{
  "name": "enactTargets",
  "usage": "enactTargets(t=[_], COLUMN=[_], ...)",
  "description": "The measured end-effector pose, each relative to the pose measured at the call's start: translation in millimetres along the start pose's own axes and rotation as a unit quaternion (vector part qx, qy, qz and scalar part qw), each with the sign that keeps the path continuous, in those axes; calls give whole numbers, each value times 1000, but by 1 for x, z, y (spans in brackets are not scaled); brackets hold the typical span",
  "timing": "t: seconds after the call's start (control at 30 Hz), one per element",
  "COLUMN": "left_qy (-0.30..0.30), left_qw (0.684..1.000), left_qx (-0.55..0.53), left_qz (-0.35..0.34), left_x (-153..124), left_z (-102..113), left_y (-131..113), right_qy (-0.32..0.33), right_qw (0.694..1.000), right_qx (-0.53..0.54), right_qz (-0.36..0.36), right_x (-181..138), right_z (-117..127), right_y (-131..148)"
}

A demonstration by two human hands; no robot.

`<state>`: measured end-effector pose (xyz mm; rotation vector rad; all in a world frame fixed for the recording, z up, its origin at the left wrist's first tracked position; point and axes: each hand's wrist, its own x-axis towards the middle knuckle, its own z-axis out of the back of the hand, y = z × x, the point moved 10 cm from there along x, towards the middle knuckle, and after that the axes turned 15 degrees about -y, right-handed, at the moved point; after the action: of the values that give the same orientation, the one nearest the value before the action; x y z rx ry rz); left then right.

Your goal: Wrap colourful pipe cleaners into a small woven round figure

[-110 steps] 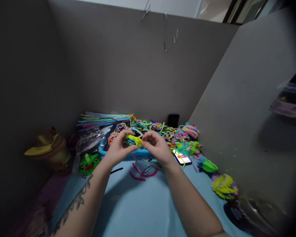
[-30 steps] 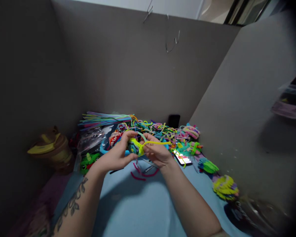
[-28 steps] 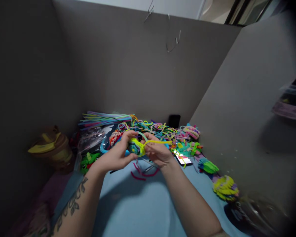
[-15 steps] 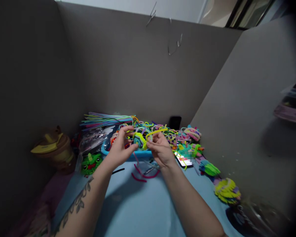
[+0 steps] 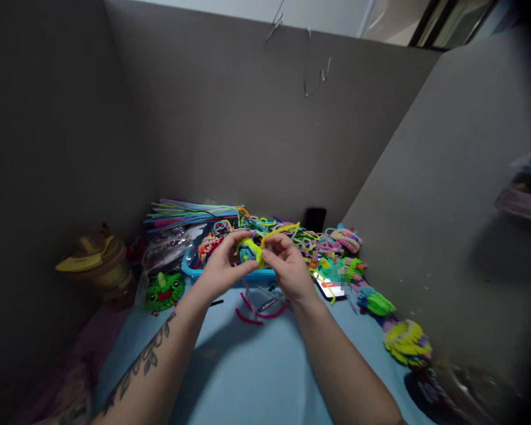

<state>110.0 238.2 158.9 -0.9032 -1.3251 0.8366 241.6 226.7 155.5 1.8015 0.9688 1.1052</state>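
Both hands meet above the light blue table [image 5: 256, 378]. My left hand [image 5: 223, 268] pinches a small pipe-cleaner piece [image 5: 249, 252], teal and blue with a neon yellow band. My right hand [image 5: 287, 268] is closed on the neon yellow pipe cleaner [image 5: 283, 228], whose free end arcs up and right from the piece. A tattoo runs along my left forearm.
A blue tray [image 5: 223, 273] heaped with coloured pipe cleaners lies behind my hands. Pink pipe-cleaner bits [image 5: 259, 310], a green frog figure [image 5: 163, 290], a phone [image 5: 330, 286], finished pieces [image 5: 405, 341] along the right, a yellow-brown cup [image 5: 95, 268] at left. Grey partitions enclose three sides.
The free yellow end, earlier stretched out to the right, now curls up over my right hand. Both hands have drawn closer together around the piece.
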Motion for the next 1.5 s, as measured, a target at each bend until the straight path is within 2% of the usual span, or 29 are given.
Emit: enactTargets(t=[0.13, 0.23, 0.33, 0.43, 0.57, 0.67, 0.8, 0.87, 1.0, 1.07, 1.2, 1.37, 1.5], left_qy=[-23, -32, -59, -96, -109, -127, -160, -167, -146, -125, -76, -34, -54], left_qw=[998, 999, 986, 961, 955, 964, 977, 979, 982, 989, 996, 993, 988], left_qx=[-52, -8, 95, 155, 140, 112, 72, 65, 51, 27, -18, -67, -90], left_qz=[-6, -35, -122, -209, -240, -207, -120, -98, -111, -69, 45, 90, 114], left_x=[4, 3, 1, -5, -11, -8, -2, 0, 2, 4, 4, 1, 1], left_z=[7, 7, 9, 12, 13, 18, 26, 28, 28, 26, 20, 11, 12], left_y=[2, 2, -14, -39, -54, -48, -26, -21, -27, -22, -8, -3, 5], right_qy=[21, 3, -29, -41, -24, -41, -68, -53, 8, 30, 53, 70, 61], right_qw=[999, 999, 994, 976, 955, 961, 978, 986, 996, 997, 996, 994, 980], right_qx=[-41, -47, -87, -176, -230, -209, -147, -113, -63, -44, -26, -35, -123], right_qz=[6, 13, 53, 124, 184, 179, 134, 109, 69, 62, 60, 75, 146], right_x=[3, 3, 1, -4, -9, -9, -6, -4, -3, -3, -4, -5, -6], right_z=[0, 2, 6, 7, 3, 7, 14, 12, 5, 3, 3, 1, 0], right_y=[0, 1, 8, 18, 25, 24, 21, 20, 19, 19, 21, 24, 33])
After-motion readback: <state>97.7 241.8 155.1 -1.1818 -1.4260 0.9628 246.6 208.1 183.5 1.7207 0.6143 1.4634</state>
